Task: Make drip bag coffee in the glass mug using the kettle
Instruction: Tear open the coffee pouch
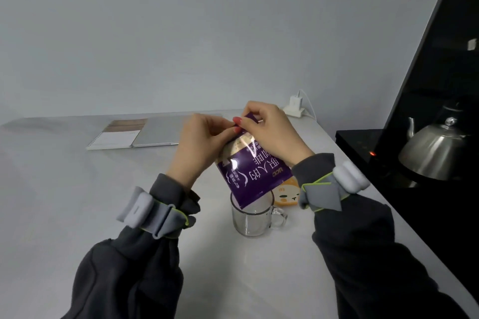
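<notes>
Obs., head view:

- Purple drip coffee packet (248, 173) held in air over the white table (64, 189), tilted, print upside down to camera.
- L hand (199, 142): fingers curled, thumb + fingertips pinching the packet's top edge.
- R hand (272, 132): also pinching the top edge, just beside L fingertips; both grips closed on the packet.
- Packet's lower corner overlaps the rim of the glass mug (252, 217) in view; contact w/ rim: can't tell.
- Mug upright on the table, handle to the right, looks to hold no liquid.
- Orange cartoon-face item (285, 195) flat on the table just behind the mug, partly hidden by the packet.
- Steel kettle (435, 155) on black unit (363, 142) at far right, well apart from mug; small red light (372, 153) lit near it.
- Far side of table: spiral notebook (114, 137) beside closed laptop (160, 132); white charger (294, 106) w/ cable by the wall.
- Grey straps on both wrists over dark sleeves.
</notes>
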Tool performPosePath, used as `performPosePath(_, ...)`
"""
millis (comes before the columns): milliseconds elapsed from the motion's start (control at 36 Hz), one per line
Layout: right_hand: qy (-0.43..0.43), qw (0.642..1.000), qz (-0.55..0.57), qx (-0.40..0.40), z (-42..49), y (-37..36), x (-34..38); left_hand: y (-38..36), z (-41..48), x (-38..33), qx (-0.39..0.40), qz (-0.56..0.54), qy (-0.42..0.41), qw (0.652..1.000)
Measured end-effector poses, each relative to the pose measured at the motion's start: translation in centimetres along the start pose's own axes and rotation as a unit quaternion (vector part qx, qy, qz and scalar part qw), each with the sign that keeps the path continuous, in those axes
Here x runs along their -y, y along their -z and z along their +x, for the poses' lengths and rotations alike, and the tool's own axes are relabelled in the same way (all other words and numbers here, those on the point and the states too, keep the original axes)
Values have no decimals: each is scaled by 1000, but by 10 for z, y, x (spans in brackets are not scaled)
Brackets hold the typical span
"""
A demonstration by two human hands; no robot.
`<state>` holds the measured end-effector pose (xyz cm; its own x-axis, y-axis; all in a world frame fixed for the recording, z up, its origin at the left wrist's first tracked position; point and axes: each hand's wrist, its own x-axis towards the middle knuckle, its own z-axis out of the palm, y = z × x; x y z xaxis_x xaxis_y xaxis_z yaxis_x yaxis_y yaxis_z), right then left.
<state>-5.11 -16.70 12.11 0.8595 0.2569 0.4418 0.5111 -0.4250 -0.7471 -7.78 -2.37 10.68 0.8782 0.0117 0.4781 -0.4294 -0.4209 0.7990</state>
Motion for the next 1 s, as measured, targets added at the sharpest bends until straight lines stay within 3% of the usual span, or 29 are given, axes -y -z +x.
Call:
performPosePath(139, 15, 992, -42, -115, 10, -16, 2, -9, 7, -2, -91, 112, -124, 982)
performPosePath(306, -25, 987, 14, -156, 15, -33, -1, -11, 8, 12, -141, 171, -171, 960)
performPosePath(389, -40, 985, 90, -141, 15, -32, -5, -5, 8, 15, -137, 100, -116, 979)
performPosePath(472, -74, 974, 168, -131, 12, -20, -14, 7, 10, 16, -98, -39, -2, 994)
performPosePath(528, -97, 962, 221, -124, 10, -10, -21, 10, 8, 17, -54, -164, 60, 983)
performPosePath(583, -111, 957, 245, -108, 7, -5, -25, 10, 7, 21, -13, -215, 89, 972)
performPosePath(667, -122, 953, 260, -98, 3, -5, -28, 8, 8, 24, 21, -233, 109, 966)
performPosePath(806, -105, 963, 237, -76, 3, -1, -33, 6, 11, 22, 16, -244, 128, 961)
performPosePath(944, -7, 997, 53, -49, 11, -5, -26, 5, 13, 22, 34, -222, 117, 968)
performPosePath(1000, -3, 999, 33, -20, 14, -8, -20, 3, 13, 21, 43, -196, 103, 974)
